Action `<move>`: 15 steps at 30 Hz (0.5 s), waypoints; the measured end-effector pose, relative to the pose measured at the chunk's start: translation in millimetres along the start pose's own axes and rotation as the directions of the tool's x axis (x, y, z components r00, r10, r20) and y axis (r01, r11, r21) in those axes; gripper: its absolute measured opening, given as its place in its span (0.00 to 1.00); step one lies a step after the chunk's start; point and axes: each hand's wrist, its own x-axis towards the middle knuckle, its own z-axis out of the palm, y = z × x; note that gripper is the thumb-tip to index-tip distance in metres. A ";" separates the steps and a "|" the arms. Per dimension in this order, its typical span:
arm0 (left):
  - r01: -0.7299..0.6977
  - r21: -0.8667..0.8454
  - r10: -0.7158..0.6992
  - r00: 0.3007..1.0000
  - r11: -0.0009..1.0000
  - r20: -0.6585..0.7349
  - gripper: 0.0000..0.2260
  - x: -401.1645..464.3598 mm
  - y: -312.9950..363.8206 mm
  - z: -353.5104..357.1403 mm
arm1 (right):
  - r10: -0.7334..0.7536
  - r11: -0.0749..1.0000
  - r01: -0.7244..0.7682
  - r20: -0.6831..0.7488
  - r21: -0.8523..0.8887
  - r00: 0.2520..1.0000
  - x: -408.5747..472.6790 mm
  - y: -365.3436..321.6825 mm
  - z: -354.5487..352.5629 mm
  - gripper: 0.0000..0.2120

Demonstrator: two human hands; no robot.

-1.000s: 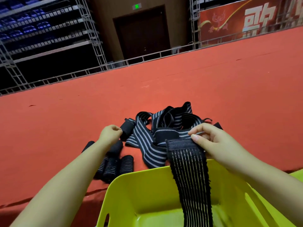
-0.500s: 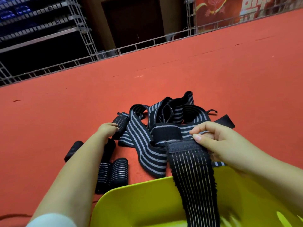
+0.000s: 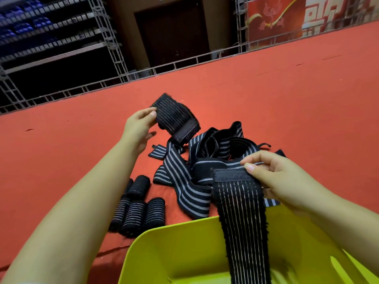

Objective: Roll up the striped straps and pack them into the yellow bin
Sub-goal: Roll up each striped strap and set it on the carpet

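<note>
My left hand (image 3: 137,128) holds a rolled black strap (image 3: 176,119) with thin pale stripes in the air above the red carpet, its velcro end pointing down. My right hand (image 3: 274,179) pinches the velcro end of an unrolled thin-striped strap (image 3: 242,218) that hangs down into the yellow bin (image 3: 176,249) at the bottom. Behind that hand lies a tangled heap of loose black straps with grey stripes (image 3: 184,185). Several rolled straps (image 3: 135,210) lie side by side on the carpet left of the bin.
The red carpet (image 3: 287,95) stretches away on all sides. A metal truss rail (image 3: 143,72) borders its far edge, with dark racks and a door behind. A red banner (image 3: 287,19) hangs at the top right.
My left hand has lifted a rolled strap off the carpet and raised it to the right. The right hand keeps its pinch on the hanging strap. The camera tilted up a little.
</note>
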 end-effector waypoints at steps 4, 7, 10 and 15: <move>-0.018 -0.105 0.033 0.990 0.994 0.137 0.06 -51.9 37.5 13.5 | 0.003 0.998 -0.002 -0.014 0.063 1.000 -15.4 -9.3 -6.6 0.04; -0.001 -0.170 0.038 0.976 0.985 0.212 0.11 -98.2 51.6 20.3 | 0.004 0.994 -0.005 0.009 0.109 1.000 -35.1 -18.9 -8.4 0.05; 0.037 -0.249 0.024 0.971 0.968 0.237 0.12 -145.5 57.6 22.5 | 0.006 0.995 -0.015 0.089 0.097 0.996 -59.7 -24.7 -5.2 0.09; 0.098 -0.385 -0.004 0.971 0.918 0.237 0.15 -215.6 50.7 24.9 | -0.026 0.993 0.015 0.092 0.117 0.995 -103.7 -27.3 1.3 0.07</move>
